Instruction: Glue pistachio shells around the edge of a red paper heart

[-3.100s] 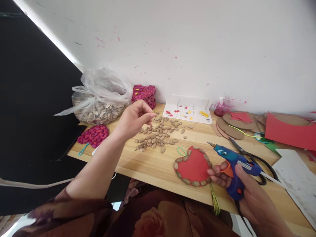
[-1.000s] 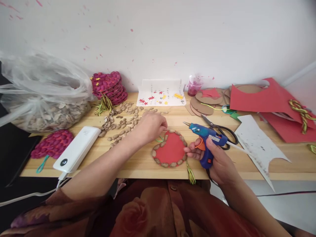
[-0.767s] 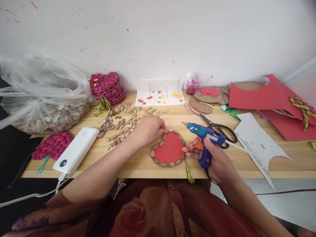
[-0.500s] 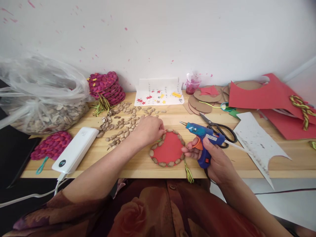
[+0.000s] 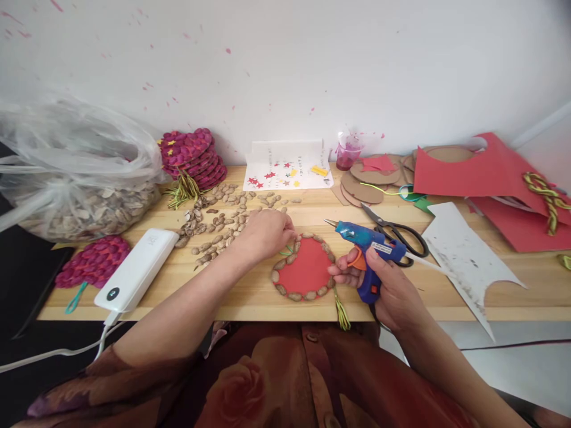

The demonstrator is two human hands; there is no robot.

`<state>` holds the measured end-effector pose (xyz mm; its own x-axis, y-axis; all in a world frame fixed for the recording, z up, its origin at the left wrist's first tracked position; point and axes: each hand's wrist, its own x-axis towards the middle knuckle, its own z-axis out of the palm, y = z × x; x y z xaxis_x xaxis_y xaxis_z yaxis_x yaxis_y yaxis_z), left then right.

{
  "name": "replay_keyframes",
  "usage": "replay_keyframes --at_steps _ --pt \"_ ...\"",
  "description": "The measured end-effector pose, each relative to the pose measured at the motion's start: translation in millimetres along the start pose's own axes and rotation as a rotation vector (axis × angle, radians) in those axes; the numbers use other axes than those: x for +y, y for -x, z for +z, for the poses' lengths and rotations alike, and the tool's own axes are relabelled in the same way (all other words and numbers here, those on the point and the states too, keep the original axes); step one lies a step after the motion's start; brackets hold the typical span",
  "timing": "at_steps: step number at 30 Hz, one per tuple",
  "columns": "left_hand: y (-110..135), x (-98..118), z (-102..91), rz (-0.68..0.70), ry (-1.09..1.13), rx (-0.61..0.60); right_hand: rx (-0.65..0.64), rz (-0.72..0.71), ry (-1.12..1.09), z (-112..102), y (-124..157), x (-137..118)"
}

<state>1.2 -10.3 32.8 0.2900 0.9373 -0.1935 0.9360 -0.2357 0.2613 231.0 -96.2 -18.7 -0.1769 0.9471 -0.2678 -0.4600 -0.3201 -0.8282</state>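
Note:
A red disc (image 5: 306,267) lies on the table in front of me, edged with a ring of peanut shells (image 5: 294,296). My left hand (image 5: 270,233) is just above the disc's upper left edge, its fingers curled together; whatever they may hold is hidden. Beneath that hand a bit of green cord (image 5: 286,252) shows. My right hand (image 5: 395,291) grips a blue glue gun (image 5: 357,235) with an orange trigger, its nozzle pointing left. Fingertips of the same hand reach the disc's right edge. A yellow-green tassel (image 5: 341,314) hangs from the disc over the table's front edge.
Loose peanuts (image 5: 218,241) are scattered left of my left hand, near a white power bank (image 5: 138,267) and a plastic bag (image 5: 84,196) of shells. Black scissors (image 5: 397,232) lie behind the glue gun. Red card (image 5: 473,172), cardboard discs (image 5: 363,187) and white scrap (image 5: 464,249) occupy the right.
My left hand has shifted slightly left, off the shell ring's upper edge, and more of the green cord shows. The right hand and glue gun have stayed in place.

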Motion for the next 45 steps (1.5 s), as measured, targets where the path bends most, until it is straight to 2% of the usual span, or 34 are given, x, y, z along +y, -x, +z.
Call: replay_keyframes --at_steps 7,19,23,27,35,45 --pt "-0.2 -0.2 2.4 -0.027 0.031 -0.020 0.004 0.002 0.012 1.0 -0.6 -0.7" --pt "1.9 -0.4 4.4 0.014 0.035 -0.004 -0.010 -0.001 0.023 0.9 -0.9 -0.6" --pt "4.2 -4.0 5.6 0.029 0.031 0.035 -0.012 0.007 0.021 0.9 -0.9 -0.6" --pt "10.7 -6.3 11.6 0.010 0.082 0.076 -0.002 0.013 0.027 1.5 -0.5 -0.8" --pt "28.2 6.2 32.9 0.018 0.073 0.166 0.020 0.011 0.031 3.3 -0.5 -2.0" --pt "26.5 1.0 26.6 0.067 0.160 0.074 -0.013 0.024 0.015 2.1 0.0 -3.3"
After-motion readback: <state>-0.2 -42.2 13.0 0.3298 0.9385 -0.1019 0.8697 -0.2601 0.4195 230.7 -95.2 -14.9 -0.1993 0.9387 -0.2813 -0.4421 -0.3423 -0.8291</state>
